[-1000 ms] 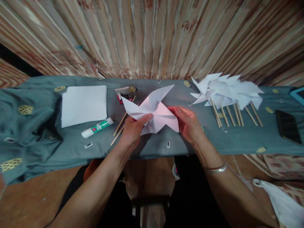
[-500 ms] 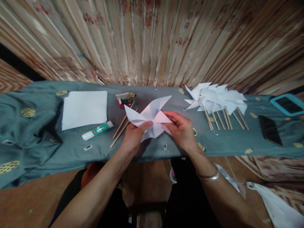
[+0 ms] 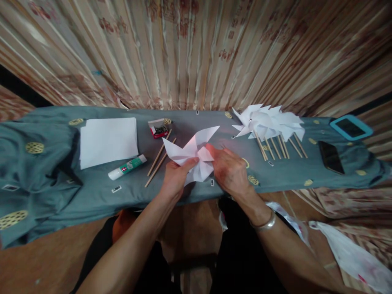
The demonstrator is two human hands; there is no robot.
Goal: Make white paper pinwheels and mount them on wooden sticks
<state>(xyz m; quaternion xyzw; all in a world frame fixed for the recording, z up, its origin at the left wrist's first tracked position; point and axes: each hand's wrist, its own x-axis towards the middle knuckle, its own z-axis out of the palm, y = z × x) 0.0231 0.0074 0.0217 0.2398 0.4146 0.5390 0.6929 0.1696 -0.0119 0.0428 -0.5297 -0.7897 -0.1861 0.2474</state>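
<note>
In the head view, your left hand (image 3: pixel 175 177) is closed on the white paper pinwheel (image 3: pixel 199 168), thumb laid over the front close to its centre; the remaining fingers are largely hidden behind the paper. Your right hand (image 3: pixel 229 170) is also closed on the pinwheel, its fingertips bearing on the blade at the right, near the centre; the exact placing of its thumb cannot be made out. The pinwheel is held between your two hands, above the front half of the grey-green cloth (image 3: pixel 134 183), with its pointed blades spread and one of them reaching up and to the right. You wear a metal bangle (image 3: pixel 267 221) on the right wrist.

To the left of your hands lie a stack of white paper (image 3: pixel 108 143), its sheets slightly out of line, and a green and white glue stick (image 3: pixel 128 166) set at a slant just below the stack. Two wooden sticks (image 3: pixel 159 152) lie near your left hand, side by side and slanting. Just beyond them stands an opened red box (image 3: pixel 158 128) with small dark contents, too small to identify.

To your right, several pinwheels on sticks (image 3: pixel 269 122) lie overlapping in a row, stick ends toward you. Further right are a dark phone (image 3: pixel 331 157) and a blue-framed device (image 3: pixel 351 127).
</note>
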